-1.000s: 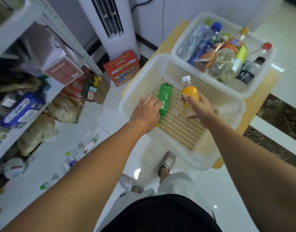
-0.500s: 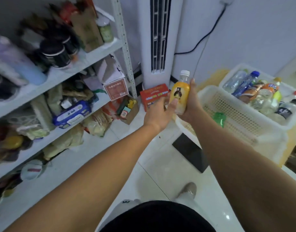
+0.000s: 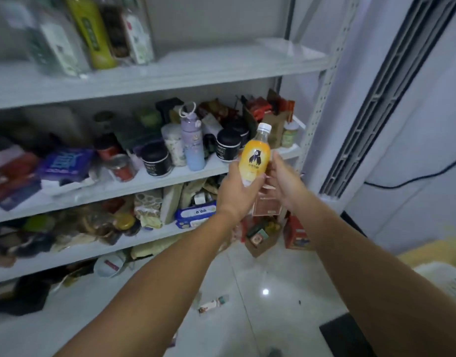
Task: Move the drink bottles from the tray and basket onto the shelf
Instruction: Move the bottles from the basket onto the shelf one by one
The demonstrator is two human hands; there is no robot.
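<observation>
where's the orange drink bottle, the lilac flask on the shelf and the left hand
orange drink bottle [image 3: 254,158], head view, on its bear label
lilac flask [image 3: 193,148], head view, middle of its body
left hand [image 3: 234,191], head view, back of the hand gripping the bottle's base

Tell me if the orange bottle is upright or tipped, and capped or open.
Capped and nearly upright, leaning slightly right: the bottle shows its white cap on top, and the left hand grips its lower part.
</observation>
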